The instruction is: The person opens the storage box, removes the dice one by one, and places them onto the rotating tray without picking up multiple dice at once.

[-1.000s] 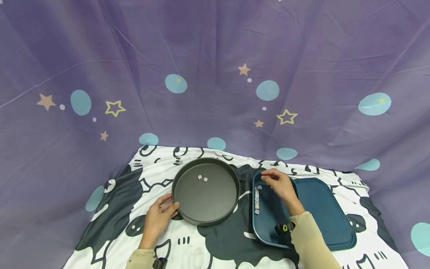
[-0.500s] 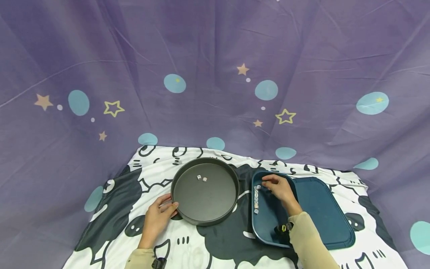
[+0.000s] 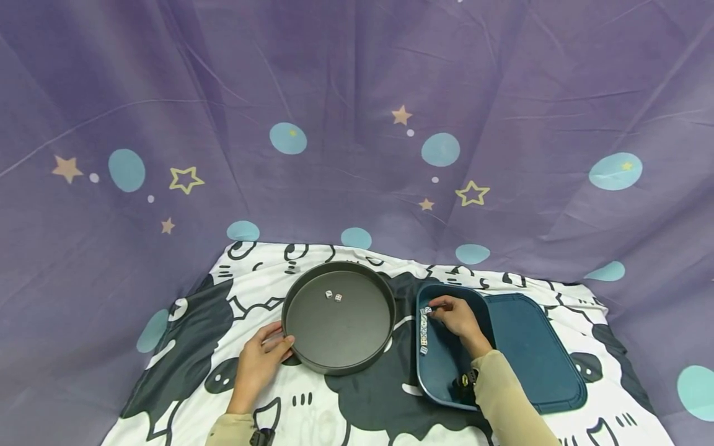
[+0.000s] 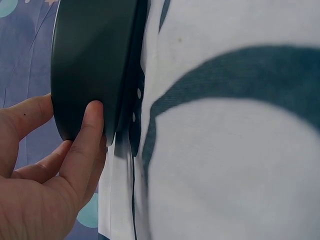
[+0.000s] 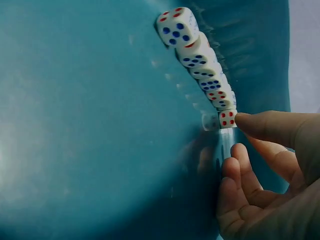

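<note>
My left hand [image 3: 261, 359] holds the near left side of a round dark grey pan [image 3: 343, 365]. In the left wrist view its thumb reaches the rim, the tip hidden, while fingertips [image 4: 93, 112] lie on the outer wall. Two small white dice [image 3: 333, 296] rest apart inside the pan. My right hand [image 3: 458, 319] is down in a blue plastic bin [image 3: 419, 371], pinching a die with four red dots [image 5: 227, 119]; one pinching fingertip is hidden. That die stands at the end of a row of several white dice [image 5: 207, 75] along the bin's left wall.
The blue lid [image 3: 538, 353] lies flat to the right of the bin, against it. A white cloth with dark cartoon figures [image 3: 312, 409] covers the table. Behind hangs a purple curtain [image 3: 357, 186] with stars and ovals.
My right hand has come down into the bin, and its fingertips now meet the die at the row's far end. The left hand keeps its place at the pan.
</note>
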